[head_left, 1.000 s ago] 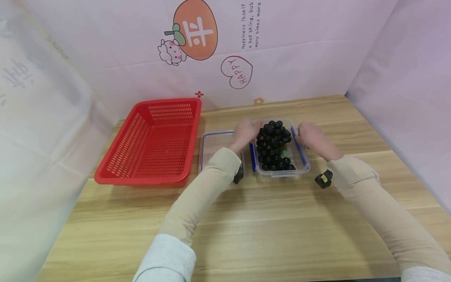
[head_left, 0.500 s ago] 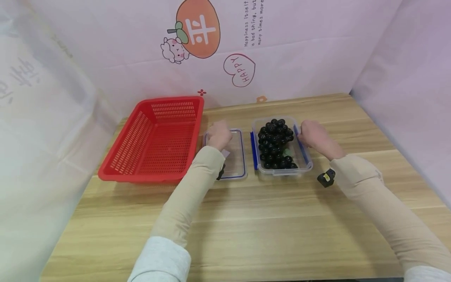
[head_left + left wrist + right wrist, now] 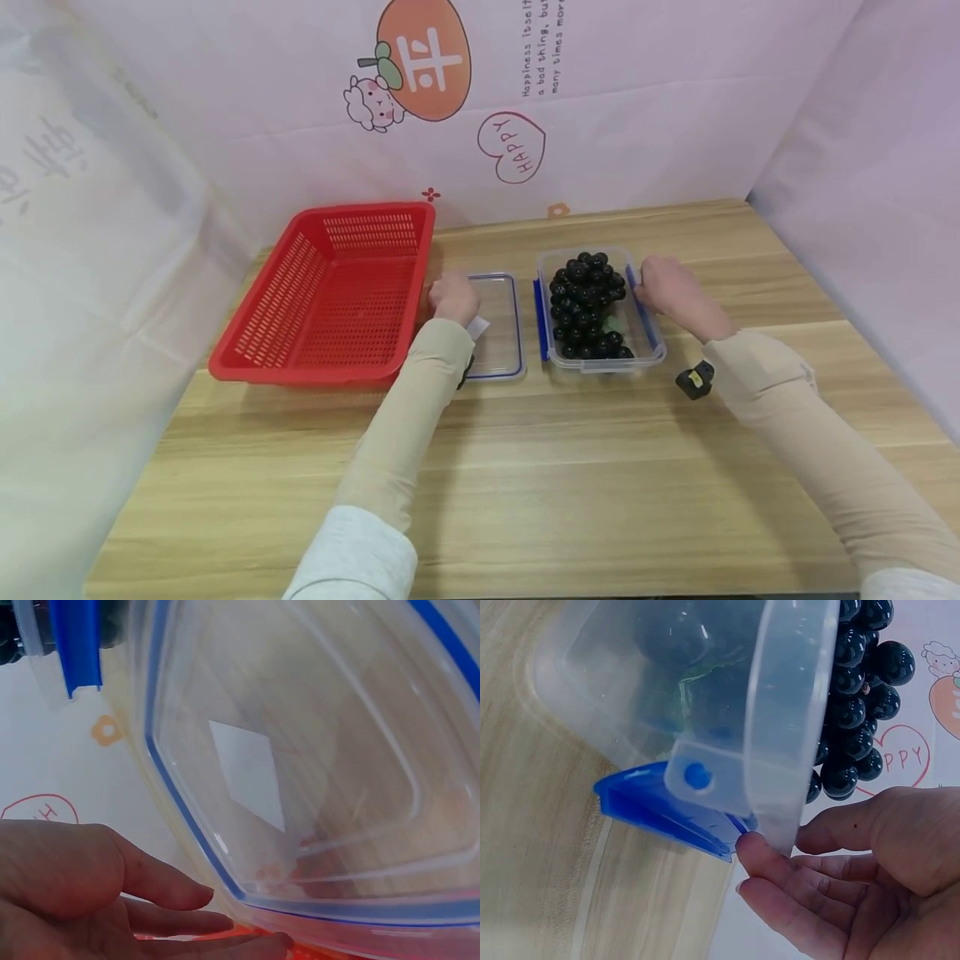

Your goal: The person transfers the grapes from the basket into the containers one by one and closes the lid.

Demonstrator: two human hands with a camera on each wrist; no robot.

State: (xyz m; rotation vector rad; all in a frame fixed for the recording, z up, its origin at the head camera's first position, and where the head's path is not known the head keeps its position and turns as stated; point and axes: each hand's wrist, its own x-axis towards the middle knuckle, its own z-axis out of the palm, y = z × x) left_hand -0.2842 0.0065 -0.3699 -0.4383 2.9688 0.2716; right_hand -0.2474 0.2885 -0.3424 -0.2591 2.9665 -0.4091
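A clear plastic food container [image 3: 639,342] with blue side latches stands on the table, filled with dark grapes [image 3: 583,292]. My right hand [image 3: 673,292] pinches its right rim; in the right wrist view, thumb and fingertips [image 3: 754,851] meet there beside the folded-down blue latch [image 3: 664,806]. To the left lies the clear lid [image 3: 501,333] with a blue seal, flat on the table. My left hand [image 3: 454,298] is at the lid's left edge. The left wrist view has its fingers [image 3: 180,919] fairly straight, tips at the lid's corner, thumb apart from them.
A red plastic basket [image 3: 318,377] stands just left of the lid, close to my left hand. Printed white cloth [image 3: 637,108] rises behind the wooden table [image 3: 570,483]. The left blue latch [image 3: 540,321] hangs down between container and lid.
My left hand has left the container's left rim and moved leftward across the lid to its far left edge. My right hand has stayed on the container's right rim.
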